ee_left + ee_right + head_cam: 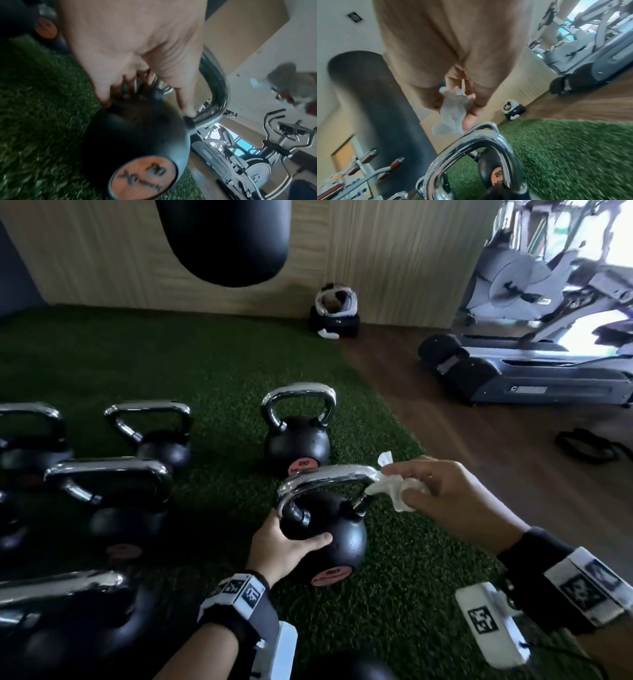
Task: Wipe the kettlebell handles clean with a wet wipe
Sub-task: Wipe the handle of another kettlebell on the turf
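From my head camera, I am steadying the nearest kettlebell [329, 537] on the green turf [219, 378], my left hand [282, 546] curling its thumb and fingers [317, 540] around the black ball just below the handle. My right hand [445, 498] is pinching a crumpled white wet wipe [394, 489] against the right-hand bend of that kettlebell's chrome handle [325, 477]. Just beyond this kettlebell a second kettlebell [297, 436] is standing upright, and more kettlebells [113, 494] are sitting to its left. Far beyond it a black punching bag [226, 237] is hanging, and a treadmill [524, 374] is standing off to its right on the wooden floor [479, 446]. Along my left wrist, my fingers [102, 92] are wrapping over the top of the kettlebell [130, 135], the thumb reaching to the base of the handle [217, 86], with the orange label [144, 177] nearer the camera; the picture is blurred. Along my right wrist, my fingers [471, 121] are gripping the wipe [452, 115] touching the top curve of the handle [481, 136], with the kettlebell's ball mostly hidden below.
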Demonstrator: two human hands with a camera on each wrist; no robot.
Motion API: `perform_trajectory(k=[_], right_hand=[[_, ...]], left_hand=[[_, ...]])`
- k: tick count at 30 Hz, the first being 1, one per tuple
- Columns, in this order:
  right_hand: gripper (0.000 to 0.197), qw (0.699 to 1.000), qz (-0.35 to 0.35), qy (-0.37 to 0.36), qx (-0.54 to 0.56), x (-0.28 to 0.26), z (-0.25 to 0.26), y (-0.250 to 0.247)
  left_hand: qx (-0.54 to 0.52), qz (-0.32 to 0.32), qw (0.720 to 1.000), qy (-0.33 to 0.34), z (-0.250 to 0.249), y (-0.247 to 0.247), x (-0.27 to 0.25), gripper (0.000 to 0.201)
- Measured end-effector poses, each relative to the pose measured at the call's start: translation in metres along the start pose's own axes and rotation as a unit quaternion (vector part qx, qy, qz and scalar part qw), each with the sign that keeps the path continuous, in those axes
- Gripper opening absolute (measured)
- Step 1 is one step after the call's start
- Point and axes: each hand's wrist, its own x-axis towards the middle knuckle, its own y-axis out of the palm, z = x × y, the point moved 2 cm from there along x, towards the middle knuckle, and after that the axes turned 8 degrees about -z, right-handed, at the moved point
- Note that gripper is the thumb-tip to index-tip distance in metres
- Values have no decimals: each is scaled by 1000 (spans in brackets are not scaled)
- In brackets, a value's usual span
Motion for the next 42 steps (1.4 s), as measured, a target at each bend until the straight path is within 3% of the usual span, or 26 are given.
perform_trajectory(k=[4, 7, 10, 15, 18, 24, 29, 31, 35, 42], right_hand=[[31, 994, -62, -81, -26, 16, -6, 14], [34, 989, -115, -93, -12, 24, -8, 28], [46, 984, -115, -133, -19, 32, -5, 43], [31, 960, -113, -246, -71, 46, 12, 71], [36, 946, -78, -293, -118, 44, 17, 94], [37, 955, -158, -209, -141, 37, -16, 77], [55, 960, -113, -211, -145, 19, -10, 92], [56, 960, -156, -202, -114, 16, -15, 86], [45, 959, -238, -144, -60, 15, -30, 75], [44, 960, -263, -85, -46, 17, -45, 78]], left_hand=[[3, -58, 998, 33, 12, 13, -2, 69], [7, -74, 996, 51, 16, 14, -2, 71], [-3, -82, 995, 50, 15, 13, -1, 74], [-8, -92, 994, 52, 15, 13, -2, 69], [-9, -85, 995, 53, 15, 13, -3, 70], [-16, -86, 994, 61, 17, 14, -3, 64], [-32, -83, 994, 61, 18, 14, -4, 67], [-33, -80, 995, 58, 19, 14, -4, 67], [-32, -78, 995, 51, 20, 15, -5, 70], [-32, -79, 995, 44, 18, 15, -6, 70]])
